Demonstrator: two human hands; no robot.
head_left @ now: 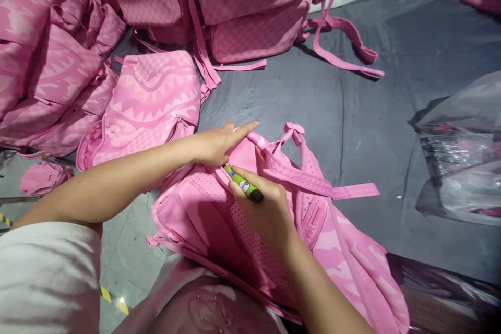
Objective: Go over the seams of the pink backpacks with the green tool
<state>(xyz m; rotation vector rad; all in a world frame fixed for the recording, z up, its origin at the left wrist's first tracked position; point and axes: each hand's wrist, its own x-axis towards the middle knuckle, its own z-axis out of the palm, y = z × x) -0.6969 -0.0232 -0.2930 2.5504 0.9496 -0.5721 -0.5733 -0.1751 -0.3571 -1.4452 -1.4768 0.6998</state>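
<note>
A pink backpack (pixel 203 214) lies back side up at the table's front edge, its mesh padding and straps showing. My left hand (pixel 213 146) rests on its upper edge, index finger stretched out and thumb apart, pressing the fabric; its other fingers are partly hidden. Just below, my right hand (pixel 266 209) is closed around a green printed marker (pixel 242 182) with a black end. The marker's far end meets the backpack's fabric near my left thumb, and its tip is hidden. A loose shoulder strap (pixel 301 177) lies to the right of my hands.
Another pink backpack (pixel 156 99) with a zigzag print lies at the left. Several more pink bags (pixel 50 57) are heaped behind it. A large checkered backpack (pixel 254 5) stands at the back with straps trailing on the dark table (pixel 371 125). Clear plastic wrapping (pixel 462 146) sits at the right.
</note>
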